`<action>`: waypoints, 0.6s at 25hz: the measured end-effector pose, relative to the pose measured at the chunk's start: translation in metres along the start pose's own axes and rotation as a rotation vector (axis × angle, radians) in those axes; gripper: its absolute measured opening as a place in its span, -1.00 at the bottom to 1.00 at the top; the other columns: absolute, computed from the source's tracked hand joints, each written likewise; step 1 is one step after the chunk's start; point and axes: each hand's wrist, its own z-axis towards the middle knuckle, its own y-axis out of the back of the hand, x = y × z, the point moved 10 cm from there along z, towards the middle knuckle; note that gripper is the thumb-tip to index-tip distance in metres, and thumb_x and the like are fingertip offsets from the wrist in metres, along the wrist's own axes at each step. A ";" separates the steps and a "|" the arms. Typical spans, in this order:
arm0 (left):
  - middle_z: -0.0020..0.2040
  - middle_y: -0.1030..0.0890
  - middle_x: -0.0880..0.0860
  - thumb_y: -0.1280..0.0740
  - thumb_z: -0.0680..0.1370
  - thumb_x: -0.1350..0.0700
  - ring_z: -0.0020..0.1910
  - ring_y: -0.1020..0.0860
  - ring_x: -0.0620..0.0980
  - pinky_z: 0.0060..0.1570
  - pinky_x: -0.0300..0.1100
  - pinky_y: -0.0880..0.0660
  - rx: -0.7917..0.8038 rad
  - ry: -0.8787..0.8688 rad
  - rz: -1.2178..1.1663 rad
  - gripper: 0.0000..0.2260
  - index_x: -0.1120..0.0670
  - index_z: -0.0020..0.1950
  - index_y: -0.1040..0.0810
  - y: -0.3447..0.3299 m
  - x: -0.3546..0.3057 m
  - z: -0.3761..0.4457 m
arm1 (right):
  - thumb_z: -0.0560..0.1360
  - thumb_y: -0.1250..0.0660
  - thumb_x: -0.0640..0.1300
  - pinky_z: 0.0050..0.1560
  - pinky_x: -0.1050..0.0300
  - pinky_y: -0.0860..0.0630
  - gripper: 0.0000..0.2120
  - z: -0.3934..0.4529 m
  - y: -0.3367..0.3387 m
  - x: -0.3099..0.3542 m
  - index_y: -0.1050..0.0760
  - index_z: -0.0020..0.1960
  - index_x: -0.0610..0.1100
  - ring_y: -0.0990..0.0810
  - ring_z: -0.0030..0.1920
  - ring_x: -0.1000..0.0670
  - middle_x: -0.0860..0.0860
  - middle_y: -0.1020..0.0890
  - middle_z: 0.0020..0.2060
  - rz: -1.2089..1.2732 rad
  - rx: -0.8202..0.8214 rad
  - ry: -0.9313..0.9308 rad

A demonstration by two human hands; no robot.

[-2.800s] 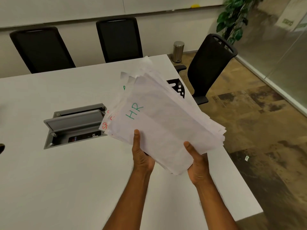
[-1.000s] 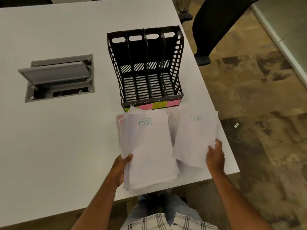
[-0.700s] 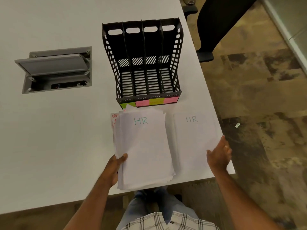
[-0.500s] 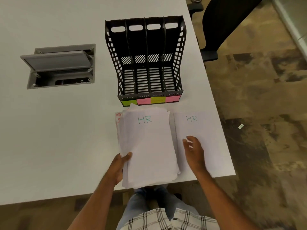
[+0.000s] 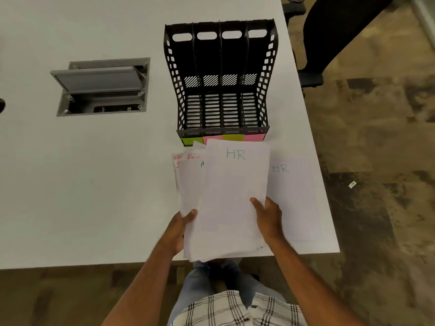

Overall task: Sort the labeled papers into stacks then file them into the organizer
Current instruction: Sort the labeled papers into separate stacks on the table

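A thick stack of white labeled papers [image 5: 188,184] lies near the table's front edge, and my left hand [image 5: 182,223] grips its lower left corner. My right hand [image 5: 268,215] pinches the top sheet marked "HR" [image 5: 233,184] and holds it slid to the right, partly off the stack. Red and green lettering shows on the sheets uncovered below. A single "HR" sheet [image 5: 296,196] lies flat to the right, by the table's right edge. The black four-slot organizer [image 5: 264,74] stands just behind the papers, with coloured sticky labels along its front lip and nothing in its slots.
The white table [image 5: 94,196] ends close to the right of the single sheet. A grey recessed power box [image 5: 101,87] with a raised lid sits to the left of the organizer. A black chair [image 5: 329,31] stands at the far right corner.
The bundle, earlier held up in both hands, now lies on the table. My right hand laid one HR sheet to the right, came back and took hold of the top HR sheet, shifting it rightward.
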 end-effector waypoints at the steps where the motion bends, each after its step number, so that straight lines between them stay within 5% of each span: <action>1: 0.15 -0.72 0.16 -0.43 0.56 0.06 0.09 -0.70 0.18 -0.05 0.08 -0.67 -0.011 -0.019 -0.003 -0.68 0.08 0.29 -0.55 0.002 -0.001 0.000 | 0.65 -0.27 0.00 0.19 0.02 -0.58 -0.75 0.001 0.005 0.001 -0.61 0.13 -0.15 -0.65 0.05 0.02 -0.01 -0.69 0.04 -0.038 -0.018 0.027; 5: 0.12 -0.74 0.10 -0.48 0.49 0.00 0.06 -0.71 0.13 -0.11 -0.01 -0.67 -0.056 -0.056 0.005 -0.64 0.01 0.26 -0.58 0.015 -0.008 -0.001 | 0.68 -0.20 -0.15 0.25 0.07 -0.48 -0.69 0.020 0.063 -0.007 -0.44 0.40 -0.19 -0.55 0.29 -0.15 -0.15 -0.58 0.29 -0.165 -0.213 0.065; 8: 0.14 -0.73 0.11 -0.48 0.48 -0.01 0.08 -0.71 0.13 -0.06 0.02 -0.66 -0.067 -0.078 0.010 -0.60 0.02 0.29 -0.55 0.026 -0.009 0.002 | 0.64 -0.27 -0.21 0.29 -0.11 -0.52 -0.64 0.032 0.111 -0.026 -0.35 0.41 -0.21 -0.55 0.30 -0.26 -0.24 -0.56 0.30 -0.202 -0.338 0.052; 15: 0.19 -0.67 0.17 -0.43 0.52 -0.01 0.18 -0.61 0.26 0.18 0.26 -0.56 -0.124 -0.080 0.031 -0.61 0.04 0.32 -0.49 0.045 -0.005 0.002 | 0.47 -0.50 -0.27 0.28 -0.32 -0.47 -0.41 0.041 0.134 -0.064 -0.33 0.42 -0.23 -0.48 0.33 -0.35 -0.30 -0.50 0.33 -0.494 -0.342 -0.057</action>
